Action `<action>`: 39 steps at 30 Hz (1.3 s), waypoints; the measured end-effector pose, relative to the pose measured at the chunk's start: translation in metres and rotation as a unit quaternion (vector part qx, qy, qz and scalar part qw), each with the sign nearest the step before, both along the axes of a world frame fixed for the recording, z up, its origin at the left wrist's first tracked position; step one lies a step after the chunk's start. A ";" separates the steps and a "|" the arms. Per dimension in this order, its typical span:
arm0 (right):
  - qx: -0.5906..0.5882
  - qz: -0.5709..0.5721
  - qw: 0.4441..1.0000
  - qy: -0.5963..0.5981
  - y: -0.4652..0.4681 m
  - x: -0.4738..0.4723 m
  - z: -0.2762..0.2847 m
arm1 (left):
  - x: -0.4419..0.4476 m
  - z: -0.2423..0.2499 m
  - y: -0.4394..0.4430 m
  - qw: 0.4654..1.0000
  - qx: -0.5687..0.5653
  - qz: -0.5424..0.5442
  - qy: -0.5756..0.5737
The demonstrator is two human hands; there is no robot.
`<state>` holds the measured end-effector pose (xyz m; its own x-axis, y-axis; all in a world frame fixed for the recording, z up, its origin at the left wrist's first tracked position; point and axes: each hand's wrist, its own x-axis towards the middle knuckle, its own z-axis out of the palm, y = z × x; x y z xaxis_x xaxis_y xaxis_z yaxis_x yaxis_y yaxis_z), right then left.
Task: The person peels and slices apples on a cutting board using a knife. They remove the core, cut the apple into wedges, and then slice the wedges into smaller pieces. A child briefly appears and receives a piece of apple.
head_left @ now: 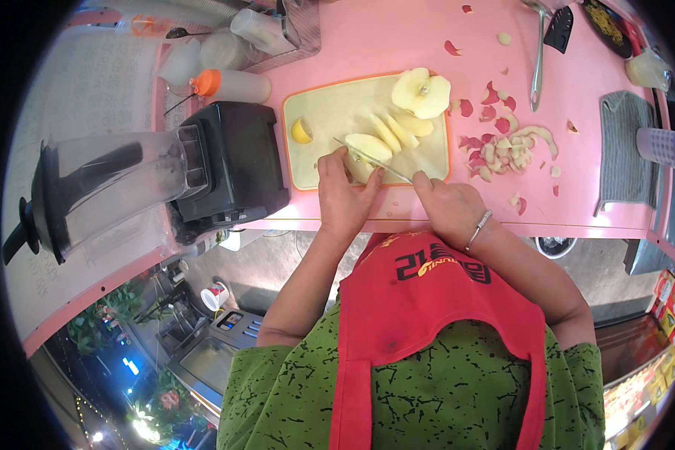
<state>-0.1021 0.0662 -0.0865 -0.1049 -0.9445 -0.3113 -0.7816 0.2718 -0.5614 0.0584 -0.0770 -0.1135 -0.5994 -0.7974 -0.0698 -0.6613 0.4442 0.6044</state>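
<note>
My left hand (344, 194) holds a peeled apple piece (360, 170) at the near edge of a cutting board (326, 112) with an orange rim. In my right hand (450, 202) is a knife (391, 169), its handle hidden in the fist. The blade runs slantwise across the apple, beside a pale slice (369, 147). Farther back on the board lie several apple wedges (386, 134) and a peeled apple half (421, 94), cut face up with its core showing. A cut lemon piece (301, 131) rests at the board's left.
A blender (230, 163) stands left of the board, with an orange-capped squeeze bottle (236, 86) behind it. Red and pale peelings (509, 152) are heaped to the right. Beyond them are a grey cloth (627, 149), a metal-handled utensil (538, 67) and a black slotted turner (559, 29).
</note>
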 end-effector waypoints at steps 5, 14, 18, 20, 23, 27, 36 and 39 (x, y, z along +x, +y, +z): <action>0.002 0.004 1.000 0.002 -0.001 0.002 -0.003 | -0.001 -0.001 0.000 1.000 0.004 0.006 0.000; -0.019 -0.002 1.000 0.009 -0.018 0.007 -0.009 | 0.000 -0.007 -0.003 1.000 -0.003 -0.002 0.013; -0.015 0.006 1.000 0.014 -0.032 0.006 -0.006 | 0.000 -0.009 -0.005 0.999 0.004 -0.006 0.032; -0.022 0.001 1.000 0.014 -0.039 0.007 -0.005 | -0.001 -0.010 -0.006 0.999 0.003 -0.001 0.039; -0.001 0.000 1.000 0.007 -0.040 0.007 -0.004 | -0.002 -0.011 -0.005 1.000 -0.006 -0.004 0.027; 0.017 -0.028 0.999 -0.030 -0.058 0.010 -0.019 | -0.002 -0.010 -0.002 0.998 -0.048 -0.020 0.017; -0.008 -0.066 0.996 -0.065 -0.033 -0.003 -0.023 | 0.002 0.003 0.003 0.999 0.027 0.019 0.006; 0.028 -0.045 0.996 -0.073 -0.017 -0.005 -0.004 | 0.000 0.003 0.004 0.997 0.060 0.042 0.038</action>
<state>-0.1074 0.0489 -0.0905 -0.1388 -0.9136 -0.3823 -0.6633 0.3724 -0.6491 0.0580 -0.0729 -0.1106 -0.5380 -0.8338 -0.1241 -0.6433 0.3109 0.6997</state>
